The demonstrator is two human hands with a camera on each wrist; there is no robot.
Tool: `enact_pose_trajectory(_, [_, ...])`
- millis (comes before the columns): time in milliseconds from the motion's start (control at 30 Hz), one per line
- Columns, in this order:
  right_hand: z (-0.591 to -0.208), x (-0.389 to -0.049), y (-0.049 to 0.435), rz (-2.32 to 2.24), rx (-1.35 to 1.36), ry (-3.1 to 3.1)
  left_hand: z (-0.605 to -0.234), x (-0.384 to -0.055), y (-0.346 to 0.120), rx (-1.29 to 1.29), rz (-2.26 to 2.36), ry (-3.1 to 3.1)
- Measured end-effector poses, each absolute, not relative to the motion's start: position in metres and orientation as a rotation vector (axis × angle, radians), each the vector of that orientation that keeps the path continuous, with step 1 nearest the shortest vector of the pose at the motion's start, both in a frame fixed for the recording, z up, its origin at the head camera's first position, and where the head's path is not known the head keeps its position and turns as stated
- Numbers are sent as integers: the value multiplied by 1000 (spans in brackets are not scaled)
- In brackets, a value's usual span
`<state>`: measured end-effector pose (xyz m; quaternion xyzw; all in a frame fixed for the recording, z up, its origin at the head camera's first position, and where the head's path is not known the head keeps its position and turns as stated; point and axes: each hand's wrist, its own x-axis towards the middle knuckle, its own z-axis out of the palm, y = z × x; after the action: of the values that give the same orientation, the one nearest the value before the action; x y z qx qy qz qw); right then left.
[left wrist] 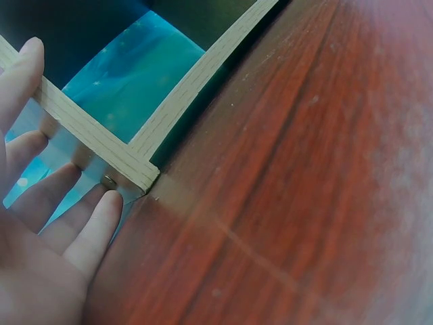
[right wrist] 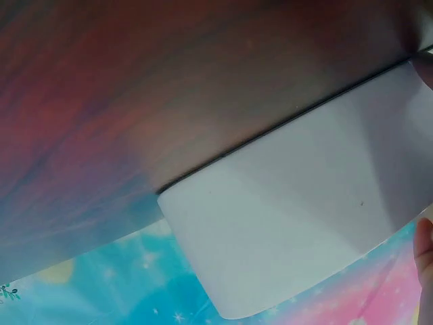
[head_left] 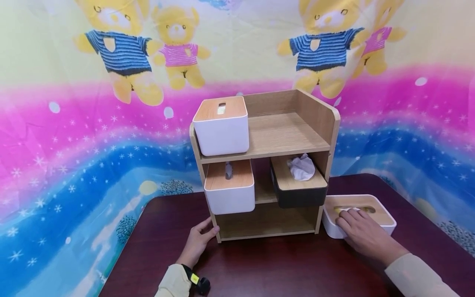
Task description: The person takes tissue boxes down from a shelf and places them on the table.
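At the lower left of a small wooden shelf [head_left: 289, 132], my left hand [head_left: 196, 243] grips the side panel. In the left wrist view its thumb lies over the panel's front edge [left wrist: 101, 139], and the fingers touch the outer face. My right hand [head_left: 365, 235] holds a low white tissue box [head_left: 332, 227] with a wooden lid, on the table right of the shelf. Its fingers lie over the lid by the oval opening, where a bit of white tissue shows. In the right wrist view the box's white wall [right wrist: 291, 203] fills the middle, and only parts of the digits appear.
A tall white tissue box [head_left: 222, 136] stands at the top shelf's left. On the middle shelf sit a white box [head_left: 231, 200] at left and a black box [head_left: 302, 198] with tissue [head_left: 302, 168] sticking out at right. Behind the dark red table [head_left: 267, 268] hangs a bear-print cloth [head_left: 237, 53].
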<state>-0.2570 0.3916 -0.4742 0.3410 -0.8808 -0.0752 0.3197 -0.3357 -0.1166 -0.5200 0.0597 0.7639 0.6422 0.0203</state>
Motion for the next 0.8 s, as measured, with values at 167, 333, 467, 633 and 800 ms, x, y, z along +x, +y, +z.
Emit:
enact_pose_trajectory(167, [-470, -254, 391, -210, 884, -2384, -520, -336, -116, 188, 1992, 2375])
enact_pose_trajectory(333, [-467, -252, 393, -210, 884, -2445, -520, -335, -116, 187, 1987, 2375])
enact_pose_trajectory(467, [-467, -252, 392, -220, 866, -2470, -519, -335, -116, 191, 1983, 2383])
enact_pose_trajectory(633, [-467, -253, 393, -200, 869, -2448, -518, -334, -116, 201, 1975, 2384])
enact_pose_trajectory(800, [-466, -253, 392, -197, 882, -2454, -511, -330, -116, 203, 1965, 2384])
